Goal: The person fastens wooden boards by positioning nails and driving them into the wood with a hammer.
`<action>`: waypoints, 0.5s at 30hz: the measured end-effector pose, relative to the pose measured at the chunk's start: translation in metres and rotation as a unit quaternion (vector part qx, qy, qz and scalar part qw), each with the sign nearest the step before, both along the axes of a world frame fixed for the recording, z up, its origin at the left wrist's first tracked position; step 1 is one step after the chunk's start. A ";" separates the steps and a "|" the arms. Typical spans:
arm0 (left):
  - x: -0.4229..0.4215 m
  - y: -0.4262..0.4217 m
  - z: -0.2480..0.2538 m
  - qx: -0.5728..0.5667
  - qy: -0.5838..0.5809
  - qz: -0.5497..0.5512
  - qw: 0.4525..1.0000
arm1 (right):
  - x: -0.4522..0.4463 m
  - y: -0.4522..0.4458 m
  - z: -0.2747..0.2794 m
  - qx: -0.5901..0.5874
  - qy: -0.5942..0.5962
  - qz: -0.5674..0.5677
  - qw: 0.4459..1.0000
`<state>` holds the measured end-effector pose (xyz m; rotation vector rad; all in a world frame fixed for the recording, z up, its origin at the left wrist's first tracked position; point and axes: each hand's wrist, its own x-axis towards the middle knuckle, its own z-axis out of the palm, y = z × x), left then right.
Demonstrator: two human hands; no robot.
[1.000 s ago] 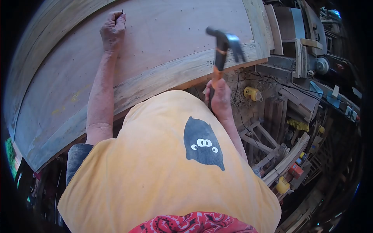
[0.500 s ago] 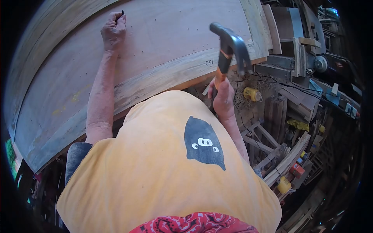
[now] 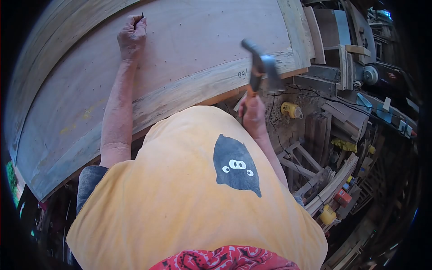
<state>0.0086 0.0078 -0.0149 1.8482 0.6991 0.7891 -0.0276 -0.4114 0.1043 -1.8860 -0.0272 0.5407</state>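
My left hand (image 3: 132,38) is closed around a small dark pointed object (image 3: 142,15) at the top left, resting on a wooden panel (image 3: 193,45). Its tip shows above the fingers; I cannot make out what it is. My right hand (image 3: 253,116) grips the handle of a claw hammer (image 3: 255,74) at the panel's near edge. The hammer head is raised and blurred by motion, apart from the left hand. Small nails or dots are scattered over the panel, and "100" is written on its light wooden border (image 3: 193,80).
Right of the panel stand wood boards (image 3: 315,36) and a round grey machine part (image 3: 371,75). Below them are black cables, a yellow container (image 3: 291,110), stacked wood strips (image 3: 333,182), a red box (image 3: 343,197) and another yellow container (image 3: 328,215).
The hammer head first rose a little toward the camera, then dropped lower and back over the panel's border. My right hand shifted slightly with it. My left hand stayed nearly still.
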 end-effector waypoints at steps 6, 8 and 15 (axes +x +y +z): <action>-0.006 -0.007 0.007 0.010 0.025 -0.001 1.000 | 0.018 -0.004 0.004 -0.074 0.056 0.024 0.995; -0.002 -0.002 0.003 -0.006 0.017 -0.003 1.000 | 0.024 0.000 0.017 -0.019 0.002 0.003 1.000; 0.000 -0.008 0.007 0.024 0.008 0.002 1.000 | 0.030 -0.037 -0.028 -0.160 0.058 0.069 0.983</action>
